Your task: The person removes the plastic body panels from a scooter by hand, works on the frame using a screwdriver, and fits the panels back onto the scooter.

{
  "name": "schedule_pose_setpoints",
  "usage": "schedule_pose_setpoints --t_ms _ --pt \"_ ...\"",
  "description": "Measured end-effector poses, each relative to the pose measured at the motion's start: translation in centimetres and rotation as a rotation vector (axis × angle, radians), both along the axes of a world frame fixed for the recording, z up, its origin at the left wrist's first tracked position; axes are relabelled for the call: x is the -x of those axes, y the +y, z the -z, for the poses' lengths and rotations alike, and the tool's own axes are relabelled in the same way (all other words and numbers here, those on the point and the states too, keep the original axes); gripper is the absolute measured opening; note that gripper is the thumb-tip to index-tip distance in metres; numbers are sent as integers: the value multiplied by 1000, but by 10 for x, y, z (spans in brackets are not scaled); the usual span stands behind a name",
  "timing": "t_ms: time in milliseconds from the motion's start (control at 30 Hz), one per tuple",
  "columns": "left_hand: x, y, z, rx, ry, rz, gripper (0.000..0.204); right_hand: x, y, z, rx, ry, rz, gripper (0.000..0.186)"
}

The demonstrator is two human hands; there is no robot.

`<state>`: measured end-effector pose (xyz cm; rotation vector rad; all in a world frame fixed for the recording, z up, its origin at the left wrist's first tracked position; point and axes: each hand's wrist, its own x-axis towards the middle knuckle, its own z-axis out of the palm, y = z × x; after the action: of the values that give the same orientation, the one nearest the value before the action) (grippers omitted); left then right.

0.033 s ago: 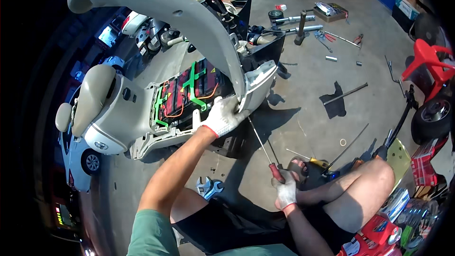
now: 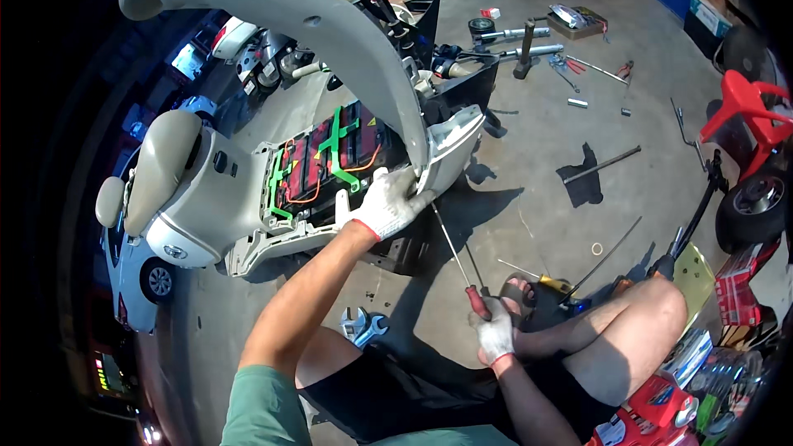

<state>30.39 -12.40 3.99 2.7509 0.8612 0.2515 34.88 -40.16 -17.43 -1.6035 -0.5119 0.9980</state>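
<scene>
A big grey scooter body (image 2: 248,182) lies at 10 o'clock, its lid (image 2: 314,25) up. Red batteries (image 2: 322,157) sit inside. The left hand (image 2: 388,202) grips the body's edge near the middle. The right hand (image 2: 494,330), at 5 o'clock, holds a long screwdriver (image 2: 454,252). Wrenches (image 2: 363,326) lie on the floor (image 2: 545,157).

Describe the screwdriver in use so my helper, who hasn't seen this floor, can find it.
Start at the opened grey scooter body and drop to the concrete before the seated person. The right hand grips the screwdriver: red handle, long thin shaft slanting up toward the scooter's edge, unlike the loose rods nearby.
</scene>
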Motion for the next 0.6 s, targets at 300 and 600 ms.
schedule_pose_setpoints --t_ms 300,600 --pt "48 2 -14 -44 -149 37 29 31 -9 33 308 316 -237 36" --pt "173 45 -19 134 160 -93 27 37 -8 17 318 422 -117 19"
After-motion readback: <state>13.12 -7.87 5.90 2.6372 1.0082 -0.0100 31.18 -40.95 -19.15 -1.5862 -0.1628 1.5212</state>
